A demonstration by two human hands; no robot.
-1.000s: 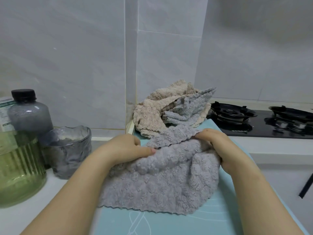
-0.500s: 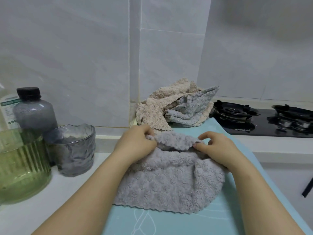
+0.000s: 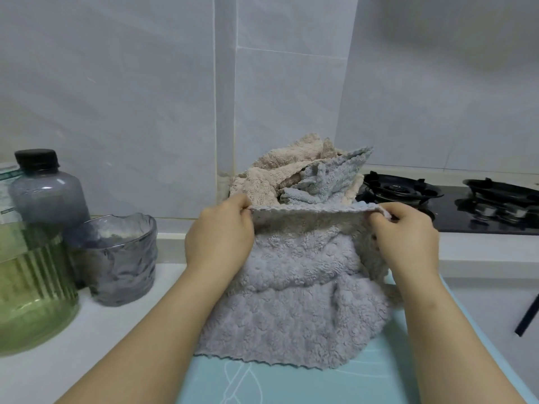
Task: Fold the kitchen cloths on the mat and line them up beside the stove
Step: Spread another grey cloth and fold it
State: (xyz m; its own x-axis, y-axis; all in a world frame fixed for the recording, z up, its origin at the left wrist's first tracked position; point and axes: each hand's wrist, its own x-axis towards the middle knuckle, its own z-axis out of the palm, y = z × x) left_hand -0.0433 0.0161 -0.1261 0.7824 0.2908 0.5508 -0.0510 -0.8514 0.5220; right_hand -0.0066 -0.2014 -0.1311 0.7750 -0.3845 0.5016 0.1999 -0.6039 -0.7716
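A fluffy grey cloth (image 3: 294, 304) lies on the light blue mat (image 3: 335, 383), its far edge lifted and stretched taut. My left hand (image 3: 221, 231) pinches the left corner of that edge. My right hand (image 3: 405, 234) pinches the right corner. Behind them a heap of crumpled cloths sits in the wall corner: a beige cloth (image 3: 271, 173) with a pale blue-grey cloth (image 3: 329, 179) on top. The black gas stove (image 3: 455, 199) stands to the right of the heap.
On the white counter at the left stand a green ribbed glass container (image 3: 32, 293), a smoky grey glass cup (image 3: 116, 258) and a grey bottle (image 3: 46, 188) with a black cap. Tiled walls rise behind. A dark handle (image 3: 528, 316) shows at the right edge.
Both hands have moved apart and lifted, pulling the grey cloth's far edge straight between them; earlier that edge was bunched on the mat.
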